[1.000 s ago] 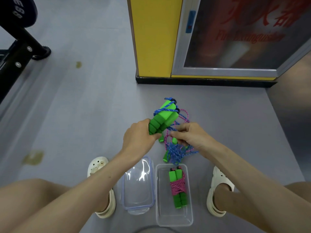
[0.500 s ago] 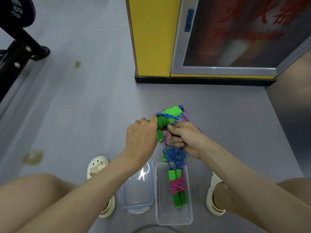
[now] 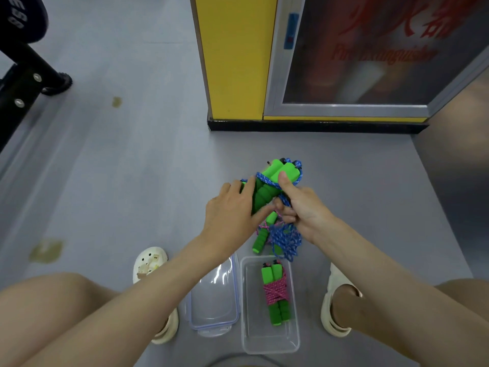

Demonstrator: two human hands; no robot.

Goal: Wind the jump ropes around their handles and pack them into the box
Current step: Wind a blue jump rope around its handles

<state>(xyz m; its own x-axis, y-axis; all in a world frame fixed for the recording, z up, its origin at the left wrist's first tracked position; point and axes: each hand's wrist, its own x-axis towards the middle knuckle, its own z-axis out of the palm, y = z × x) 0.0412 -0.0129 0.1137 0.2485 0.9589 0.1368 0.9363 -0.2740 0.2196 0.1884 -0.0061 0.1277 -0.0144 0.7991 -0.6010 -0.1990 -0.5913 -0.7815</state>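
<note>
Head view: right hand (image 3: 304, 210) is gripping the paired green foam handles (image 3: 275, 178) above the floor (image 3: 132, 181), fingers curled round them, thumb pinning a blue rope (image 3: 287, 239) turn against the foam. Left hand (image 3: 230, 210) is lying against the handles' left side, fingers fairly straight, bracing rather than grasping.

Handling, judging by looks: the foam is light, squashy and grippy, so it is taking a firm squeeze fine. The rope is limp braid, tangle-prone, and the slack is hanging in a bunch under the right hand. Best hold is mid-handle, with the thumb trapping the last wrap so the turns are not slipping off the ends.

Another green handle (image 3: 260, 241) with pink rope is lying just beyond the box, mixed with the blue slack, so a snag risk.

Clear plastic box (image 3: 270, 345) is sitting open on the floor between the feet, holding one finished pink-wound bundle (image 3: 276, 292) along its right side, with room looking adequate beside it. Its lid (image 3: 211, 295) is lying just left, touching or nearly touching.
</note>
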